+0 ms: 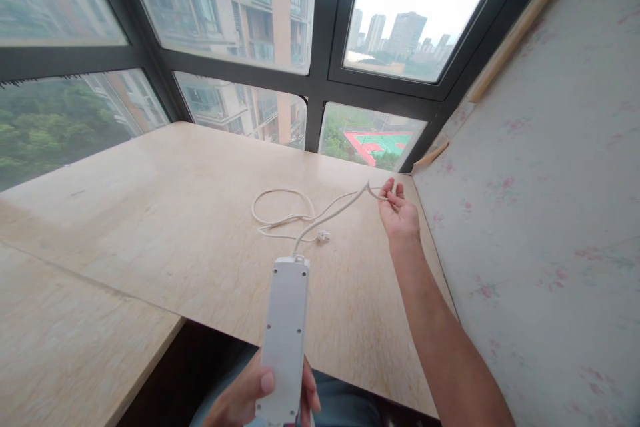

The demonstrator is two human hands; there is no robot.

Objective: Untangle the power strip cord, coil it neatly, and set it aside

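My left hand clasps the white power strip above the table's near edge. Near the far right corner, my right hand pinches its cord. Slack loops mid-table by the plug. I judge it best held lightly taut, so no kinks form.

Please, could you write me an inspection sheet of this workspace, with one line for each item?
Surface: beige stone-look sill, two slabs meeting at a seam.
Things in hand: white power strip and its white cord.
Clutter: nothing seen.
Hands: left hand grips the strip's near end; right hand holds the cord lifted, close to the wall.
Cables: the cord runs from the strip up to the right hand, then loops loosely on the sill; its plug lies by the loop.
Surroundings: dark-framed windows behind; pale flowered wall at right.
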